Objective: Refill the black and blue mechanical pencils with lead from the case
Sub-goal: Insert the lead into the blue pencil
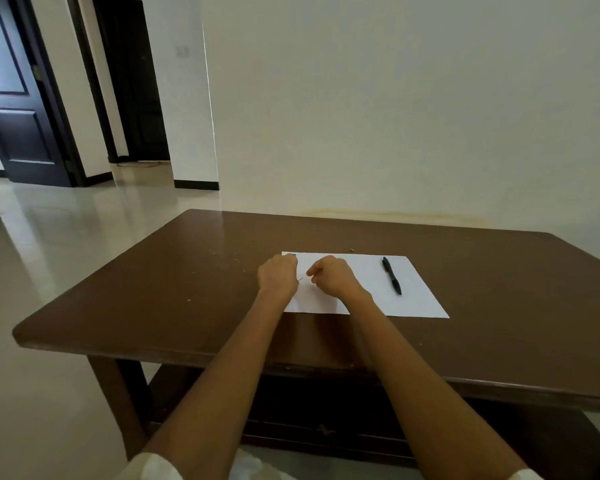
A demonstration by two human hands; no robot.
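Observation:
A black mechanical pencil (391, 275) lies on the right half of a white sheet of paper (420, 299). My left hand (278, 276) is closed over the sheet's left part; a teal-blue bit (294, 256) shows at its fingertips and a thin tip (300, 279) pokes out below the palm, likely the blue pencil. My right hand (331, 276) hovers close beside it, fingers curled with thumb and forefinger pinched; whether they hold a lead is too small to tell. The lead case is hidden.
The paper rests on a brown wooden table (187, 292) pushed against a pale wall. A small crumb (352, 250) lies just beyond the sheet. Tiled floor and dark doors are off to the left.

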